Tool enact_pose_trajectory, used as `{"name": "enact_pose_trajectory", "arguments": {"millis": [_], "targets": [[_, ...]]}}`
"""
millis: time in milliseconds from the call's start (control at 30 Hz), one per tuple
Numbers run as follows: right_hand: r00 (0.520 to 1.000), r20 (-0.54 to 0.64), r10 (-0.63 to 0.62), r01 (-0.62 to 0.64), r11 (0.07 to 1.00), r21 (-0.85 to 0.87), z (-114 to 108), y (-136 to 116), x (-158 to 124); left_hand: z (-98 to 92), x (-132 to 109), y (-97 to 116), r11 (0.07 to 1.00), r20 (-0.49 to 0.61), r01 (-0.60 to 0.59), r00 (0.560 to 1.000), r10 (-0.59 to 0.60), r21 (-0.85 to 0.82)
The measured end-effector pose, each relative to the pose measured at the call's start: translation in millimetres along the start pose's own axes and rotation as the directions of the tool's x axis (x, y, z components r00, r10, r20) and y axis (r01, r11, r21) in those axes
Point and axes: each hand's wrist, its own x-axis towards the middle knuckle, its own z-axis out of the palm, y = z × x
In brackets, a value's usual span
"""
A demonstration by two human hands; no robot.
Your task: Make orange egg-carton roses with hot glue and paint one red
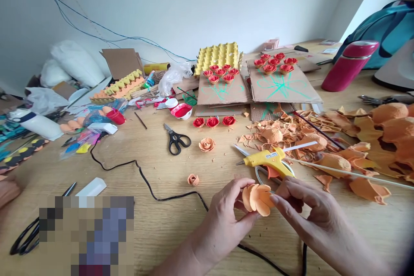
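An orange paper flower (258,198) made of cut petals sits between both hands, low in the middle of the view. My left hand (226,215) is closed round its left side. The fingers of my right hand (307,207) pinch its right petals. Just beyond the hands a yellow glue gun (267,160) lies on the wooden table (161,224), its black cord (145,181) trailing left. A small orange bud (193,179) and a finished orange rose (206,144) lie to the left of the gun.
Black scissors (176,140), three red roses (212,121), a bowl of red paint (181,111), cardboard sheets with red roses and green stems (281,84), a yellow egg tray (218,55), a pile of orange egg-carton scraps (355,138) and a pink flask (347,65) surround the hands.
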Motion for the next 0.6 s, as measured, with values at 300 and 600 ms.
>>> {"name": "enact_pose_trajectory", "arguments": {"millis": [300,600], "targets": [[0.999,0.047,0.027,-0.026,0.999,-0.021,3.2,3.9,0.6,1.1,-0.1,-1.6,0.997,0.009,-0.069,0.998,0.069,0.017],[0.999,0.046,0.017,-0.016,0.999,-0.036,2.7,5.8,-0.5,1.0,0.6,0.8,0.998,0.009,-0.063,0.998,0.064,-0.016]]}}
